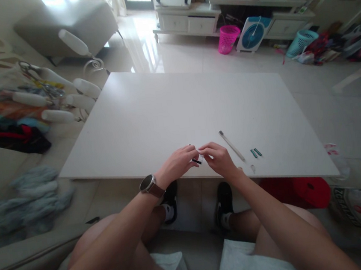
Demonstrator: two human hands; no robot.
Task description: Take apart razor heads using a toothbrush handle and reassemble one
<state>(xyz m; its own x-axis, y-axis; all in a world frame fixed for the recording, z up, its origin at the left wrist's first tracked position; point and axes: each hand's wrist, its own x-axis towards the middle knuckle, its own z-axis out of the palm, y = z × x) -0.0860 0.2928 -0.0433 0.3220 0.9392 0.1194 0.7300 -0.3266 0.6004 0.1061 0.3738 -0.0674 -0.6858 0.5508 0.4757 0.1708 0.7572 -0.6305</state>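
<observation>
Fingers of the left hand (182, 158) pinch a small black strip (196, 161) above the white surface (165, 111), by its near edge; whether the right hand (216, 153) grips anything, I cannot tell. Probably light, stiff; best held endwise.

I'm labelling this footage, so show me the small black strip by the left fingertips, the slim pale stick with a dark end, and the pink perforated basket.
Small black strip (196, 161): head view, visible dark part.
Slim pale stick (232, 146): head view, middle of its shaft.
Pink basket (228, 40): head view, front wall.
</observation>
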